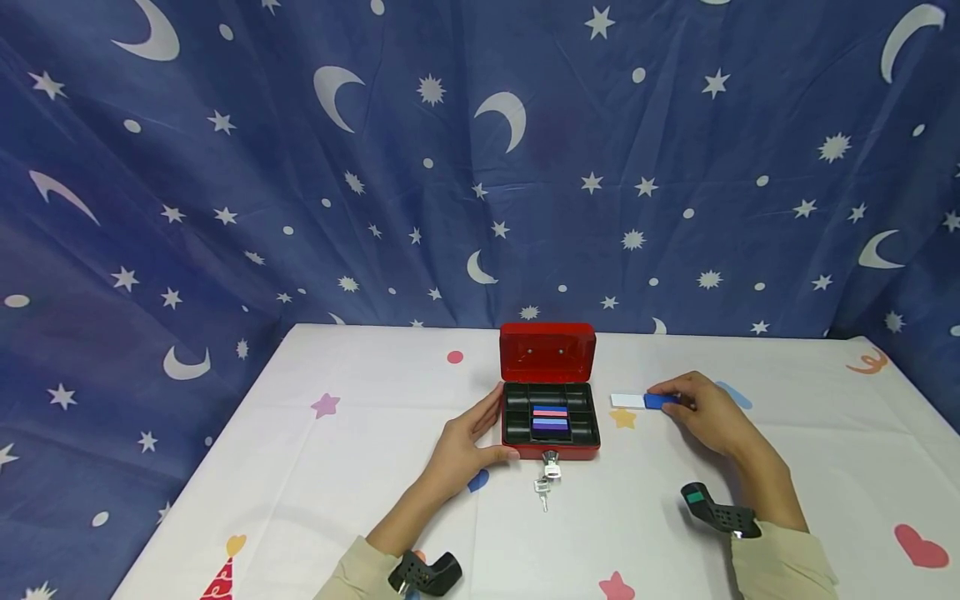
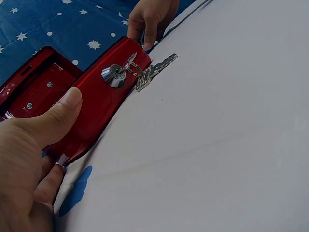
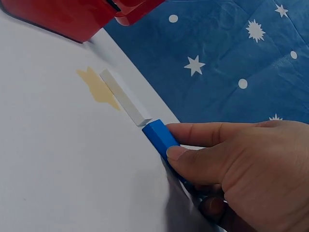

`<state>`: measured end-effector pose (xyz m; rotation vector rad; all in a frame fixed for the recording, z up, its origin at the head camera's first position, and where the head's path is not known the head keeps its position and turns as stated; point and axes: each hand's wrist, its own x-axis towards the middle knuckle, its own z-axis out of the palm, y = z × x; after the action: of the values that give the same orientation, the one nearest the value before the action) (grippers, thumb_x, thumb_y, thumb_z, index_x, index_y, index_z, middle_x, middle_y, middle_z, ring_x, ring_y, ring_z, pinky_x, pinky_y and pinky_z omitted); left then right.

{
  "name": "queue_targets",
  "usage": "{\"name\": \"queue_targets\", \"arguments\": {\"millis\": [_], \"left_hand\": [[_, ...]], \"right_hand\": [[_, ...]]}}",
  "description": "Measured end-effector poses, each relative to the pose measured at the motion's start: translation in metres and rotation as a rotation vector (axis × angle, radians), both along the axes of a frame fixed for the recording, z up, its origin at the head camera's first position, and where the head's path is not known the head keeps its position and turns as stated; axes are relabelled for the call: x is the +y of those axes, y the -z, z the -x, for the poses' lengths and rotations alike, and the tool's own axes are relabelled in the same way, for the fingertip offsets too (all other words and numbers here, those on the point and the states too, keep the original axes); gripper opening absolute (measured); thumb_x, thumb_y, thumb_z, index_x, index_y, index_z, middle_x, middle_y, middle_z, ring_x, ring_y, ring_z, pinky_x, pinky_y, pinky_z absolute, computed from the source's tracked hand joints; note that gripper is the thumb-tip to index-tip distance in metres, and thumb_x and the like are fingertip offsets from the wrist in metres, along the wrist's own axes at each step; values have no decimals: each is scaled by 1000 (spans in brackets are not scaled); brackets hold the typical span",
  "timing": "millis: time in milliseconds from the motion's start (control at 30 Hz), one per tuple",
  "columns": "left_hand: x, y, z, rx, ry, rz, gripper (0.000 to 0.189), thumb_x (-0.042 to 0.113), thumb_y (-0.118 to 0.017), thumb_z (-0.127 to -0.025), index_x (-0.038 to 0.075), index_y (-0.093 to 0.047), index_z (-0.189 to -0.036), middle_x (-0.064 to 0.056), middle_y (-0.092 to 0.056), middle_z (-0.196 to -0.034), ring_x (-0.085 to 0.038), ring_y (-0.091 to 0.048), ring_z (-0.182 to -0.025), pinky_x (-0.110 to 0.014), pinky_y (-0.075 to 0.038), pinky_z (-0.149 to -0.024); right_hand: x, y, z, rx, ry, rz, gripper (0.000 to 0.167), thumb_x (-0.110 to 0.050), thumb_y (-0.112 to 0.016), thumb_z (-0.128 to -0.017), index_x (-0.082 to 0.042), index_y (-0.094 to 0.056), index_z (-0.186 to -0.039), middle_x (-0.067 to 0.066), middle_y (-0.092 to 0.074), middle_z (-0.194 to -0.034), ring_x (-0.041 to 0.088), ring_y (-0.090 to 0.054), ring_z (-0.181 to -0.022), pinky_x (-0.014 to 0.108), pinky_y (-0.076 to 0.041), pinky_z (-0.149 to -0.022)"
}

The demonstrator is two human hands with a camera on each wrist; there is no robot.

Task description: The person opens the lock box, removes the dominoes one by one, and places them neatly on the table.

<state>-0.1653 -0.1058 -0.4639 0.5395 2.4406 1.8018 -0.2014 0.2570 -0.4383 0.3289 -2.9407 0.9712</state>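
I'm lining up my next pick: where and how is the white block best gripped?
Probably pinch the white block across its two long sides near mid-length, coming from above. It lies flat on the table, long and narrow, with both long sides free. Avoid gripping end to end: the blue block, pinched by the right hand, sits right at one end.

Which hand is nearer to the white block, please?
Right. The right hand pinches the blue block beside the white block; the left hand holds the left side of the red box, farther off.
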Motion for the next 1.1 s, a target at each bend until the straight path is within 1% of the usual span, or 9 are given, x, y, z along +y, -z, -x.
{"name": "queue_targets", "arguments": {"millis": [200, 267, 300, 433, 500, 633, 733, 1000, 1100], "left_hand": [[0, -1, -1, 4, -1, 0, 93, 15, -84, -71, 19, -35, -149, -1, -40, -147, -15, -41, -131, -26, -38, -102], [1, -7, -3, 2, -2, -1, 92, 11, -83, -72, 15, -35, -149, -5, -39, -147, -19, -40, -132, -31, -37, -103], [1, -7, -3, 2, -2, -2, 92, 12, -83, -72, 15, -35, -149, -4, -40, -147, -18, -40, -132, -30, -38, -103], [1, -6, -3, -20, -8, 4, 92, 12, -84, -71, 16, -35, -149, -1, -39, -147, -14, -40, -132, -27, -38, -103], [0, -1, 0, -14, -6, 4, 93, 17, -85, -71, 19, -35, -149, 2, -40, -147, -11, -40, -131, -24, -38, -101], [0, -1, 0, -6, -3, 4, 93, 17, -84, -71, 18, -35, -149, 0, -39, -147, -15, -40, -132, -26, -38, -101], [0, -1, 0, -15, -5, 6, 93, 17, -84, -71, 19, -35, -149, 1, -39, -147, -14, -40, -131, -25, -38, -102], [0, 0, 0, -3, 0, 0, 93, 17, -84, -71, 18, -35, -149, -2, -40, -147, -18, -41, -132, -28, -39, -101], [0, 0, 0, -13, -6, 7, 93, 18, -84, -71, 19, -35, -149, 0, -40, -147, -15, -41, -131, -26, -39, -101]], "right_hand": [[0, 0, 0, -12, -1, -7, 28, 4, -62, -88, -3, -68, -114, 18, -54, -106, 30, -51, -87, 45, -48, -76], [0, 0, -1, -16, 1, -6, 28, 4, -62, -88, -3, -68, -115, 18, -53, -107, 31, -52, -88, 46, -48, -77], [0, 0, -1, -19, 3, -6, 29, 4, -62, -89, -3, -68, -116, 18, -53, -107, 31, -51, -88, 46, -48, -77], [1, 1, -1, -28, 9, -2, 29, 3, -61, -89, -4, -68, -117, 18, -53, -107, 31, -52, -90, 47, -47, -78], [1, 1, -1, -32, 12, -2, 29, 3, -61, -89, -4, -68, -117, 17, -53, -107, 31, -52, -90, 47, -47, -78], [1, 1, -1, -37, 17, -3, 29, 3, -62, -89, -4, -68, -117, 18, -53, -108, 32, -52, -89, 47, -48, -78], [0, 1, -1, -39, 20, -1, 29, 3, -63, -88, -4, -68, -116, 19, -54, -108, 32, -52, -89, 48, -49, -78], [1, 1, -1, -40, 26, 6, 29, 2, -62, -89, -3, -67, -117, 20, -53, -109, 36, -53, -94, 54, -48, -82], [1, 1, -1, -39, 25, 6, 31, 2, -61, -89, -2, -66, -119, 19, -54, -110, 36, -53, -96, 54, -48, -84]]}}
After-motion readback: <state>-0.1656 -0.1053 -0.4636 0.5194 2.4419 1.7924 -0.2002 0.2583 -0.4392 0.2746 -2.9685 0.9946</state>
